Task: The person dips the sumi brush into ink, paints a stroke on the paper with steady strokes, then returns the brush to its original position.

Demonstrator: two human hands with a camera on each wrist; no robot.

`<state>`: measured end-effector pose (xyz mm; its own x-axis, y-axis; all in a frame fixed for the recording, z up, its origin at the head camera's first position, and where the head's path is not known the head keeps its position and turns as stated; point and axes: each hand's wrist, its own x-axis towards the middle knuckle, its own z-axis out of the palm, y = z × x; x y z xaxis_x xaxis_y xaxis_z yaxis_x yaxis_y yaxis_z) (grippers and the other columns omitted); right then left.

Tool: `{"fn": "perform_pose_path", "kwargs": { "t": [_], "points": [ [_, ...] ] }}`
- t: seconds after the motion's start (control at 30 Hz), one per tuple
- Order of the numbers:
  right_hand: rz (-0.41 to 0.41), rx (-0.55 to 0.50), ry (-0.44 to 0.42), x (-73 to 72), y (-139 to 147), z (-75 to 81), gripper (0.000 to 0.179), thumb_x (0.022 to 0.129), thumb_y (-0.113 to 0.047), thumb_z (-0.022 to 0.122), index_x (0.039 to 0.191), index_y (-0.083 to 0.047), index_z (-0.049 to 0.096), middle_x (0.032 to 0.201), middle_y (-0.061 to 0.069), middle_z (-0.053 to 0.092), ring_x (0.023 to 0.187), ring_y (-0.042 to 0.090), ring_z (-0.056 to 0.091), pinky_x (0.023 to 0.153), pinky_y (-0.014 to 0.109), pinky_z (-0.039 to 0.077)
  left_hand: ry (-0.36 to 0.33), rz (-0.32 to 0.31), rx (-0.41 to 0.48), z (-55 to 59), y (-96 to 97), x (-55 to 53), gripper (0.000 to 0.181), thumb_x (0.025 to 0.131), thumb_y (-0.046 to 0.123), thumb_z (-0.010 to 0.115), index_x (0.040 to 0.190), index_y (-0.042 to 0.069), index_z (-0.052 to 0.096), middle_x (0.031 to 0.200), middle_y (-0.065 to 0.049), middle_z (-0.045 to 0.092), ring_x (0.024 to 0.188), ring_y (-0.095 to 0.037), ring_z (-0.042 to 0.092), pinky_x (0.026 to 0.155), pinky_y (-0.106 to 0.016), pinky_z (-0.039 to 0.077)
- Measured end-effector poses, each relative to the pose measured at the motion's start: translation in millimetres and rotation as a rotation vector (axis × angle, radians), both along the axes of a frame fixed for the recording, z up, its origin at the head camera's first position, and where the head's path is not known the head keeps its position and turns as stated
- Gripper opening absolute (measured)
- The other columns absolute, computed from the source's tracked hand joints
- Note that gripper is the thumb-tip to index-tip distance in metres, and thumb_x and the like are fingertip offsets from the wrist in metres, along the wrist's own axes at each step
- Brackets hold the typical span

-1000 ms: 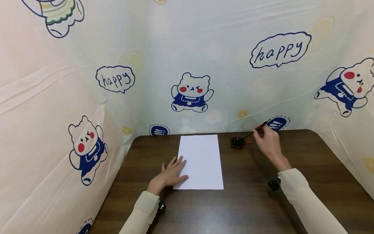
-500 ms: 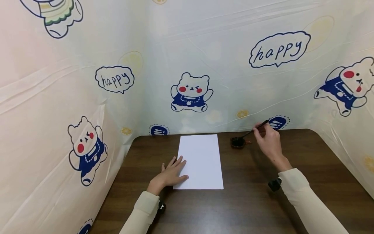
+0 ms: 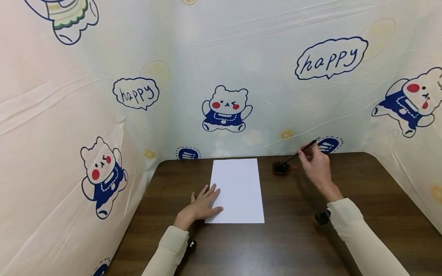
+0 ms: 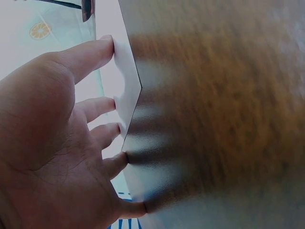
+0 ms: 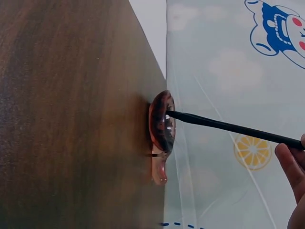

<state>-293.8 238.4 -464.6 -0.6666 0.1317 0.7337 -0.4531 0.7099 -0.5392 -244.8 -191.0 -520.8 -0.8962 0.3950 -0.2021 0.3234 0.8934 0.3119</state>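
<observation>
My left hand [image 3: 201, 206] rests with spread, straight fingers on the left edge of a white sheet of paper [image 3: 239, 191]. In the left wrist view the thumb and some fingertips touch the sheet [image 4: 107, 16], while the outer fingers reach onto the wood. My right hand [image 3: 317, 168] pinches a black ink brush [image 5: 228, 126] by its handle, holding it slanted. The brush's tip dips into a small brown ink dish [image 3: 281, 168], dark inside, right of the paper. In the right wrist view the dish [image 5: 162, 121] shows a short reddish handle.
Dark wooden table [image 3: 235, 249] carries the paper and dish near its back edge. A pale curtain [image 3: 269, 115] printed with bears and "happy" bubbles rises behind and on both sides. Each wrist wears a small black camera; the right camera [image 3: 323, 217] sits below the cuff.
My right hand has shifted very slightly and the brush's tilt has changed a little over the dish. The left hand and the paper have stayed in place.
</observation>
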Motion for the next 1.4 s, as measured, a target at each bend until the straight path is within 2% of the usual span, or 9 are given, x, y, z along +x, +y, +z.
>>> {"fn": "perform_pose_path", "kwargs": {
  "t": [0.27, 0.43, 0.53, 0.6, 0.73, 0.83, 1.23, 1.4],
  "points": [
    [-0.06, 0.043, -0.057, -1.4, 5, -12.0, 0.022, 0.091, -0.016, 0.069, 0.107, -0.003, 0.063, 0.087, 0.01, 0.072, 0.074, 0.023, 0.069, 0.065, 0.001, 0.036, -0.007, -0.001, 0.009, -0.4, -0.5, 0.9, 0.077, 0.093, 0.058, 0.054, 0.156, 0.022, 0.029, 0.166, -0.003, 0.014, 0.153, -0.035, 0.007, 0.107, -0.079, 0.004],
    [-0.069, 0.073, -0.076, -0.1, 6, -12.3, 0.021, 0.092, -0.017, 0.068, 0.106, -0.004, 0.062, 0.084, 0.011, 0.071, 0.074, 0.024, 0.069, 0.063, 0.024, 0.049, 0.0, -0.004, 0.008, 0.1, -0.4, 0.1, 0.077, 0.093, 0.058, 0.054, 0.156, 0.022, 0.029, 0.166, -0.004, 0.014, 0.153, -0.036, 0.008, 0.107, -0.079, 0.005],
    [-0.069, 0.08, -0.077, 0.6, 7, -10.7, 0.021, 0.092, -0.017, 0.068, 0.106, -0.003, 0.062, 0.084, 0.012, 0.071, 0.074, 0.025, 0.07, 0.063, 0.036, 0.051, 0.004, -0.003, 0.011, 0.8, -0.2, -0.1, 0.077, 0.093, 0.057, 0.055, 0.155, 0.021, 0.029, 0.166, -0.004, 0.015, 0.153, -0.036, 0.008, 0.107, -0.08, 0.005],
    [-0.071, 0.08, -0.073, 1.0, 8, -9.8, 0.021, 0.092, -0.016, 0.068, 0.106, -0.003, 0.062, 0.084, 0.012, 0.072, 0.073, 0.025, 0.07, 0.063, 0.032, 0.051, 0.002, -0.002, 0.012, 1.1, 0.0, -0.2, 0.076, 0.093, 0.057, 0.055, 0.155, 0.021, 0.03, 0.166, -0.004, 0.015, 0.153, -0.036, 0.008, 0.107, -0.08, 0.005],
    [-0.071, 0.066, -0.057, 2.5, 9, -8.1, 0.021, 0.09, -0.014, 0.07, 0.105, -0.002, 0.062, 0.085, 0.012, 0.072, 0.073, 0.025, 0.07, 0.065, 0.009, 0.042, 0.001, -0.003, 0.007, 1.2, 0.3, -0.1, 0.076, 0.093, 0.057, 0.055, 0.155, 0.021, 0.03, 0.166, -0.005, 0.015, 0.153, -0.036, 0.008, 0.106, -0.08, 0.005],
    [-0.071, 0.048, -0.042, 4.5, 10, -6.2, 0.02, 0.09, -0.014, 0.07, 0.105, -0.001, 0.063, 0.085, 0.013, 0.072, 0.071, 0.025, 0.07, 0.066, -0.001, 0.034, -0.001, -0.002, 0.003, 1.2, 0.4, 0.1, 0.076, 0.093, 0.057, 0.055, 0.155, 0.022, 0.029, 0.166, -0.004, 0.015, 0.153, -0.036, 0.008, 0.107, -0.079, 0.005],
    [-0.069, 0.026, -0.014, 7.3, 8, 4.2, 0.019, 0.091, -0.016, 0.069, 0.104, -0.003, 0.064, 0.085, 0.012, 0.071, 0.07, 0.022, 0.068, 0.063, -0.001, 0.036, -0.007, 0.003, 0.012, 1.1, 0.1, 0.2, 0.077, 0.093, 0.057, 0.055, 0.155, 0.022, 0.029, 0.166, -0.004, 0.014, 0.153, -0.036, 0.007, 0.107, -0.079, 0.004],
    [-0.039, 0.015, 0.0, 6.3, 5, 7.3, 0.019, 0.091, -0.015, 0.068, 0.104, -0.002, 0.063, 0.086, 0.012, 0.071, 0.071, 0.021, 0.068, 0.064, -0.002, 0.037, -0.006, 0.002, 0.011, 0.3, 0.5, -0.2, 0.077, 0.093, 0.057, 0.055, 0.156, 0.021, 0.029, 0.166, -0.004, 0.014, 0.153, -0.036, 0.007, 0.107, -0.079, 0.004]
  ]
}}
